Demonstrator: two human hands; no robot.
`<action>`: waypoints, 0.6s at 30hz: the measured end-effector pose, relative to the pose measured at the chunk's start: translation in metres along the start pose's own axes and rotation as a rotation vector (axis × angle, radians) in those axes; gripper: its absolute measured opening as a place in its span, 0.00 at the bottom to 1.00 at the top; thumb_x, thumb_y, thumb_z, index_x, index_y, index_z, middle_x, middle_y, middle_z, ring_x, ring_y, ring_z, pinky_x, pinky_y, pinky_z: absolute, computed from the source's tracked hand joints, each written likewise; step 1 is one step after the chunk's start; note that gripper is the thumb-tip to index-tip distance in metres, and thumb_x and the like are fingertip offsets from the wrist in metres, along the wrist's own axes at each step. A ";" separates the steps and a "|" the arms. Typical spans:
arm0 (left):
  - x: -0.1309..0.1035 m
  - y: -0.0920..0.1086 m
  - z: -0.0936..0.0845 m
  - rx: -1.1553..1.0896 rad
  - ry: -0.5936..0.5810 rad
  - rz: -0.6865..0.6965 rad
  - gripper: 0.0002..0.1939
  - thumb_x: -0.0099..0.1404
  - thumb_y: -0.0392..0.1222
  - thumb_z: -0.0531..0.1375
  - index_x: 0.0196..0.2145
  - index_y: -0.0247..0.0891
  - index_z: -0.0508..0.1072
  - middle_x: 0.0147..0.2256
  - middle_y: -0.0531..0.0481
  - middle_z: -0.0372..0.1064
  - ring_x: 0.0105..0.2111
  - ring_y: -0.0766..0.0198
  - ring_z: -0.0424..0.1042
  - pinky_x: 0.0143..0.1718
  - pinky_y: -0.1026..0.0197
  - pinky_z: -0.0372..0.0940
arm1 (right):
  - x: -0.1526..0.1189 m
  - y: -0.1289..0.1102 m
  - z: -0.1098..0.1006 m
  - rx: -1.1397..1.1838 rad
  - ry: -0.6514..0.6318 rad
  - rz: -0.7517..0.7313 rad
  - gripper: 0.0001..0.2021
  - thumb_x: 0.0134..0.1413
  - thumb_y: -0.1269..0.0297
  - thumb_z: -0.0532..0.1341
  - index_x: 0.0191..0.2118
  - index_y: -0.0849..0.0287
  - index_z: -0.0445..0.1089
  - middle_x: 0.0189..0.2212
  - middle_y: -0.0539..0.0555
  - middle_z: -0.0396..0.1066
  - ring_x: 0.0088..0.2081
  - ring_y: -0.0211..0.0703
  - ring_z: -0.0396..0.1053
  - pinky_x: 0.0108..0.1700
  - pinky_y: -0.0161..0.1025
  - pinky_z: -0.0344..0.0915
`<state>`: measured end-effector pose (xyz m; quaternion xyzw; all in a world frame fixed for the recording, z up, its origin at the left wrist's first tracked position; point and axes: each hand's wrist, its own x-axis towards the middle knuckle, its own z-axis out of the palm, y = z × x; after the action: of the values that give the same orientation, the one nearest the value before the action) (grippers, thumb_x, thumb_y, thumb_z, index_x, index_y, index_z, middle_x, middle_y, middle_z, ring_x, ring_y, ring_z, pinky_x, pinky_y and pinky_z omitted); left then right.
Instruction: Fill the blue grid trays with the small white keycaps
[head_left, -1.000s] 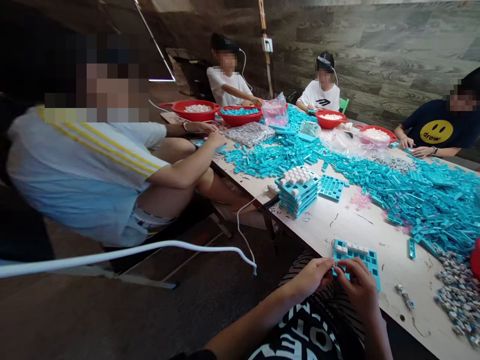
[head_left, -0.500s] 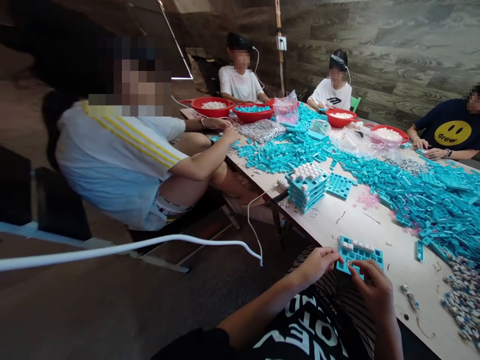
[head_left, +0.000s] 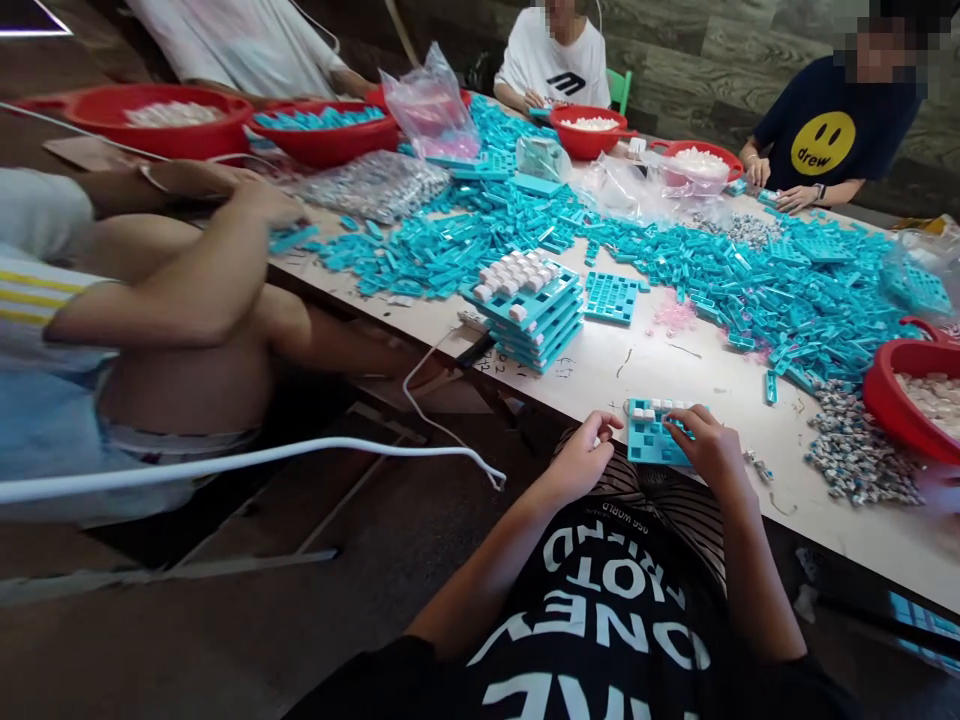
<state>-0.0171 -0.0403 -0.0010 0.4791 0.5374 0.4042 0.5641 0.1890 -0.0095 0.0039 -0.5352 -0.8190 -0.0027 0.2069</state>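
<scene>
We see the teal tray (head_left: 651,440) lying between both hands at the worktop (head_left: 675,370) edge: left hand (head_left: 581,462) curled loosely beside it, right hand (head_left: 709,450) gripping its far side.

Bare table (head_left: 675,375) lies open ahead of the teal tray (head_left: 651,440). A tray stack (head_left: 529,310) blocks the left, teal pieces (head_left: 787,290) crowd beyond, and a red basin (head_left: 911,395) with small parts (head_left: 855,455) hems the right.
</scene>
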 end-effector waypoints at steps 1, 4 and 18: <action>0.000 -0.001 0.001 -0.027 0.007 -0.015 0.15 0.53 0.29 0.51 0.39 0.39 0.64 0.26 0.58 0.55 0.24 0.71 0.56 0.27 0.68 0.54 | 0.003 0.000 0.003 -0.039 -0.027 -0.012 0.11 0.60 0.59 0.53 0.39 0.54 0.72 0.35 0.50 0.71 0.30 0.36 0.69 0.27 0.32 0.56; 0.001 -0.007 0.004 -0.166 0.026 -0.033 0.18 0.54 0.31 0.53 0.44 0.39 0.60 0.24 0.59 0.54 0.21 0.73 0.53 0.24 0.69 0.51 | 0.008 0.001 0.010 -0.107 -0.108 -0.031 0.10 0.60 0.60 0.53 0.41 0.54 0.71 0.36 0.50 0.71 0.30 0.37 0.69 0.25 0.32 0.54; 0.006 0.010 0.004 -0.513 -0.244 -0.155 0.27 0.48 0.27 0.51 0.48 0.34 0.62 0.22 0.58 0.57 0.21 0.73 0.54 0.25 0.67 0.51 | 0.004 -0.001 0.005 0.368 0.033 0.073 0.12 0.59 0.60 0.55 0.42 0.57 0.72 0.36 0.54 0.73 0.36 0.41 0.70 0.38 0.37 0.65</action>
<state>-0.0119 -0.0323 0.0072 0.3235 0.3809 0.4220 0.7564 0.1847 -0.0056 0.0005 -0.5176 -0.7822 0.1459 0.3147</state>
